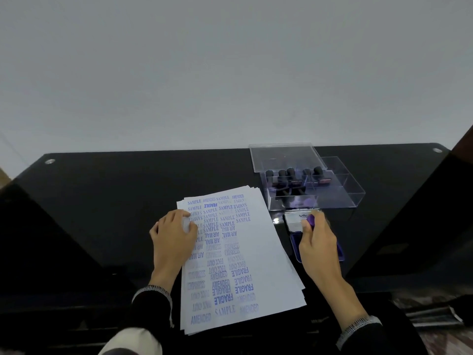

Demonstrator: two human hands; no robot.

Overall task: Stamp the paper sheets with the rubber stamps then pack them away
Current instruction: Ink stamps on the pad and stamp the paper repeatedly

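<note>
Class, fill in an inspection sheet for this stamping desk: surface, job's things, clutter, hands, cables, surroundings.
Surface: black glossy table, metal studs at its far corners.
Job's things: stack of paper sheets, fanned, top sheet covered in blue stamp marks; clear plastic box holding black-handled rubber stamps, its lid propped behind; open ink pad to the right of the sheets.
Clutter: nothing seen.
Hands: left hand rests on the sheets' left edge; right hand is over the ink pad, fingers on a purple part; whether it grips is unclear.
Cables: nothing seen.
Surroundings: plain pale wall.
</note>
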